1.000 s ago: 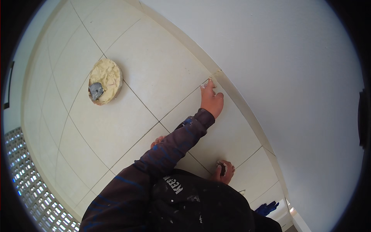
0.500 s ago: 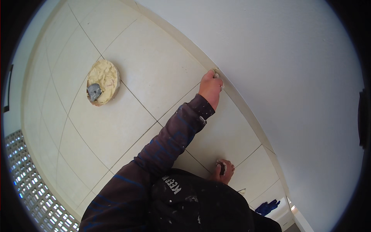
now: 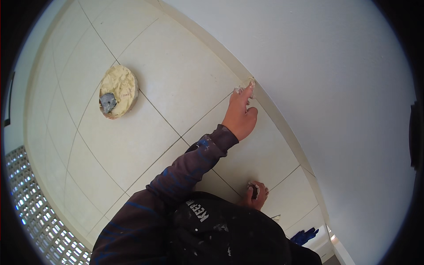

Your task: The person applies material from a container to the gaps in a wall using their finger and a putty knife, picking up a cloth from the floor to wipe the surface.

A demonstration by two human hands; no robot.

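My left hand (image 3: 240,115) reaches out across the pale floor tiles (image 3: 176,79). Its forefinger presses a dab of cream filler (image 3: 250,82) where a tile joint meets the white skirting strip (image 3: 282,128); the other fingers are curled. My right hand (image 3: 255,195) rests on the floor close to my body, closed around a small dark tool (image 3: 255,192). A round board of cream filler (image 3: 120,90) with a grey scraper (image 3: 107,102) on it lies to the far left, well away from both hands.
A white wall (image 3: 335,88) rises beyond the skirting on the right. A blue glove (image 3: 304,235) lies by the skirting at the lower right. A wall of glass blocks (image 3: 31,216) borders the floor at the lower left. My dark, paint-flecked clothing (image 3: 221,234) fills the bottom.
My left arm stretched out and the forefinger rubbed along the joint at the skirting, staying near the same spot. The right hand has kept still on the floor.
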